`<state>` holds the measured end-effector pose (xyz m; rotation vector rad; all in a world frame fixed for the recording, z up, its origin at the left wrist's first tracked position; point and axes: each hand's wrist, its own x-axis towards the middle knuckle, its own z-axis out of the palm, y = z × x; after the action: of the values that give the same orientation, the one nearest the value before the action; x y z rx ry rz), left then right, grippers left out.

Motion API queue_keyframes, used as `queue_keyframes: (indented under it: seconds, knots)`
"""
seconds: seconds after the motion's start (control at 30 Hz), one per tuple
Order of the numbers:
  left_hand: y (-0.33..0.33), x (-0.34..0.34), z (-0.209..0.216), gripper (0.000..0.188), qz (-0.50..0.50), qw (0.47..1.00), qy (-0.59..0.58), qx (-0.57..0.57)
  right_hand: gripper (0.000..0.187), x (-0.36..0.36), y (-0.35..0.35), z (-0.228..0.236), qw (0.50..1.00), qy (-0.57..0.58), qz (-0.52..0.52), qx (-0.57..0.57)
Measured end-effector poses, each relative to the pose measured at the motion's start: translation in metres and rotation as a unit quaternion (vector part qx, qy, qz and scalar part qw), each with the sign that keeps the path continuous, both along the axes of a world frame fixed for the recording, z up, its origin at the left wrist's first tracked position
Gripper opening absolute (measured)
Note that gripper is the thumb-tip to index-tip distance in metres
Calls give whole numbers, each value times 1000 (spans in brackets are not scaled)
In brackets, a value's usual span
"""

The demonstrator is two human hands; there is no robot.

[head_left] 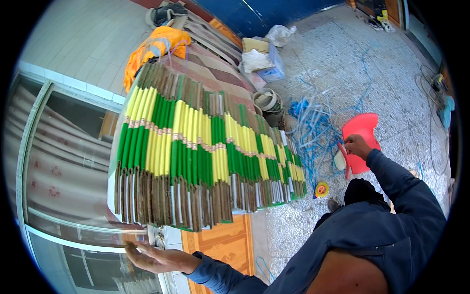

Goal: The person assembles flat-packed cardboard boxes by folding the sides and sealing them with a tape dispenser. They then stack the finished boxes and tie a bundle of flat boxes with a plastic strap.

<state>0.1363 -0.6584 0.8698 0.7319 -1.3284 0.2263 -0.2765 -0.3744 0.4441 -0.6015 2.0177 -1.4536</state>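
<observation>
A long row of folded cardboard boxes (196,142), green and yellow with brown edges, stands packed on edge in front of me. My left hand (159,258) is beside the row's near left end, palm turned up, fingers loosely spread and holding nothing. Over to the right, my right hand (359,146) is closed at the edge of a red plastic seat (362,125). A small bluish edge shows by its fingertips, but I cannot make out what they hold. A yellow roll of tape (321,190) lies on the floor near the row's right end.
Tangled blue and white straps (313,127) litter the speckled floor beside a bucket (268,100). An orange jacket (156,49) lies behind the boxes. Glass window panes (68,161) are at the left; a wooden panel (220,240) is below the row.
</observation>
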Motion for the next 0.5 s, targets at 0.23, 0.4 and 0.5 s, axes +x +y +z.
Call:
queue_keyframes:
  seconds: [0.23,0.4,0.5]
  knots:
    - [-44,-24,32,46,41,994,-94,44,28,-62,-240,172,948,204,141,-199]
    - [-52,-43,29,45,116,988,-74,70,48,-94,-406,298,873,243,160,-392]
    - [-56,-50,32,47,183,975,-111,52,56,-98,-483,379,859,213,146,-443]
